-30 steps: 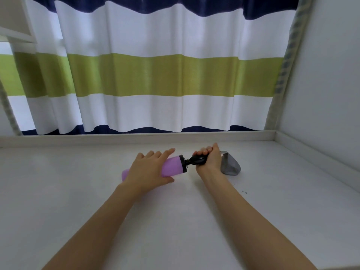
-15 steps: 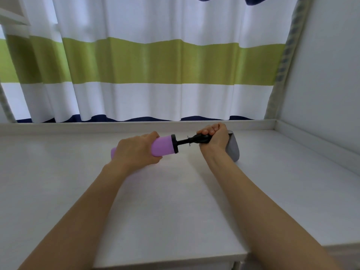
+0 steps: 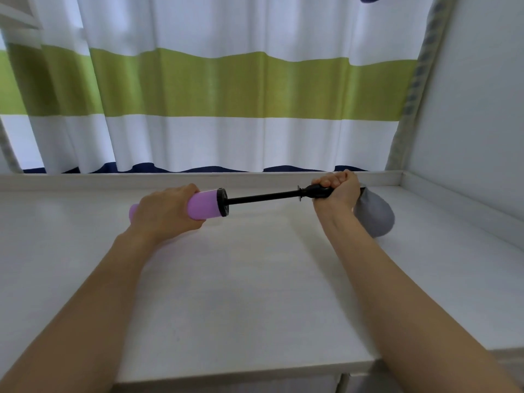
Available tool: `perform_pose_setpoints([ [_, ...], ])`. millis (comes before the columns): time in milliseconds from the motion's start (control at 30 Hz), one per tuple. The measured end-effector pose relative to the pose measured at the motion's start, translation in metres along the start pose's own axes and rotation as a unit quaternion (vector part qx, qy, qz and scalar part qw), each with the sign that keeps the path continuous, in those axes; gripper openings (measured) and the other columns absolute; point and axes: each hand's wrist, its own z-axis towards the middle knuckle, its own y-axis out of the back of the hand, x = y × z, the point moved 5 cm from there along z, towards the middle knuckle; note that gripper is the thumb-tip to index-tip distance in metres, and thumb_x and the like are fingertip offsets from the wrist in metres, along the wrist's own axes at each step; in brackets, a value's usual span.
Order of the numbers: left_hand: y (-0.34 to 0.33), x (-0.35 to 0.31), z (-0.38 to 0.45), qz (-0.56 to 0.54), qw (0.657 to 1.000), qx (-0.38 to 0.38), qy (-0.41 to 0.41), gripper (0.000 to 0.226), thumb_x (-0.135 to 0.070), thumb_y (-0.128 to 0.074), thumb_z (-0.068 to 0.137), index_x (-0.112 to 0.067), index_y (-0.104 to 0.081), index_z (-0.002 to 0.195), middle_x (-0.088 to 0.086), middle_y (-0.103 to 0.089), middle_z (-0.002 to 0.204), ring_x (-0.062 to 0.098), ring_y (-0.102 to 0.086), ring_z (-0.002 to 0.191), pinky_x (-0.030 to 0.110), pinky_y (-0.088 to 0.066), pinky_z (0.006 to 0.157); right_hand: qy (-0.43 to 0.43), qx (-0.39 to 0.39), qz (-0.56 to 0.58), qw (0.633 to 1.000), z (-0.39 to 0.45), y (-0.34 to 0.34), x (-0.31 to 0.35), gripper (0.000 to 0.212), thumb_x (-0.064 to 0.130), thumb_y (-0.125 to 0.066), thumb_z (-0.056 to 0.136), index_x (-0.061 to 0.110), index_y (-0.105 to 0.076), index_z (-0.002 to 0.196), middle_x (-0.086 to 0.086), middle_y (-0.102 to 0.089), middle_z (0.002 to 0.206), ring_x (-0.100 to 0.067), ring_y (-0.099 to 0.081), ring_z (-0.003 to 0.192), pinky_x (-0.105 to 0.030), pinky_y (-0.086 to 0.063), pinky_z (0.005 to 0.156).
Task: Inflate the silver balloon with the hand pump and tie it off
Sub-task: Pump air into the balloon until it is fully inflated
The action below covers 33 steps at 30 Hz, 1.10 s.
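Left hand (image 3: 167, 212) gripped the pump (image 3: 207, 205); right hand (image 3: 337, 188) clenched its nozzle, hiding the balloon (image 3: 374, 217) neck; striped curtain (image 3: 226, 86) hung beyond.

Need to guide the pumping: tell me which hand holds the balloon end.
The right hand, fisted on the black nozzle beside the silver balloon; the left hand grips the purple barrel.

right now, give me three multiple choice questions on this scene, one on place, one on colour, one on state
1. Where is the small grey-silver rubber balloon?
A. beside the left hand
B. behind the right hand
C. on the curtain

2. What colour is the plastic hand pump barrel?
A. purple
B. green
C. red

3. How does the pump's black rod stand?
A. pushed fully in
C. detached
B. drawn out

Answers: 1 B, it bulges out past the right wrist; 2 A, the barrel in the left hand is purple; 3 B, a bare rod spans both hands.
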Motion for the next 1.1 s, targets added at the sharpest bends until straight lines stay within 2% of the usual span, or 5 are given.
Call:
perform_pose_setpoints([
  [233, -0.004, -0.066, 0.001, 0.028, 0.994, -0.036, -0.097, 0.034, -0.044, -0.065, 0.064, -0.025, -0.049, 0.087, -0.011, -0.051, 0.069, 0.020, -0.048, 0.058, 0.026, -0.033, 0.053, -0.024, 0.004, -0.025, 0.999, -0.018, -0.006, -0.029, 0.038, 0.011, -0.036, 0.087, 0.019, -0.025, 0.052, 0.007, -0.025, 0.036, -0.011, -0.027, 0.030, -0.021, -0.032, 0.046],
  [400, -0.007, -0.089, -0.001, 0.039, 0.988, -0.081, -0.124, 0.034, -0.045, -0.064, 0.063, -0.022, -0.048, 0.083, -0.011, -0.046, 0.065, 0.019, -0.043, 0.054, 0.025, -0.028, 0.050, -0.042, 0.011, -0.037, 0.998, -0.022, -0.010, -0.036, 0.038, 0.014, -0.037, 0.090, 0.019, -0.024, 0.054, 0.007, -0.024, 0.034, -0.011, -0.026, 0.029, -0.020, -0.031, 0.045],
  [633, -0.004, -0.062, 0.001, 0.024, 0.991, -0.067, -0.117, 0.036, -0.047, -0.065, 0.064, -0.026, -0.050, 0.090, -0.012, -0.053, 0.071, 0.020, -0.048, 0.058, 0.026, -0.035, 0.054, -0.025, 0.015, -0.022, 0.999, -0.016, -0.007, -0.023, 0.040, 0.015, -0.037, 0.092, 0.018, -0.024, 0.054, 0.006, -0.024, 0.035, -0.012, -0.026, 0.031, -0.021, -0.030, 0.046],
  [933, 0.000, 0.004, -0.001, 0.018, 1.000, -0.002, -0.013, 0.034, -0.047, -0.066, 0.063, -0.035, -0.050, 0.091, -0.013, -0.058, 0.077, 0.020, -0.055, 0.068, 0.028, -0.038, 0.057, 0.003, -0.025, 0.002, 1.000, -0.007, 0.006, -0.002, 0.033, 0.008, -0.033, 0.083, 0.019, -0.024, 0.053, 0.006, -0.025, 0.038, -0.012, -0.027, 0.032, -0.018, -0.033, 0.043],
  [1100, 0.004, -0.025, 0.003, 0.029, 0.996, -0.032, -0.074, 0.037, -0.044, -0.069, 0.062, -0.030, -0.052, 0.092, -0.008, -0.061, 0.078, 0.020, -0.053, 0.064, 0.028, -0.036, 0.057, -0.006, -0.030, 0.009, 0.999, -0.008, 0.007, -0.009, 0.034, 0.010, -0.034, 0.086, 0.019, -0.024, 0.055, 0.007, -0.025, 0.036, -0.012, -0.027, 0.031, -0.019, -0.033, 0.044],
])
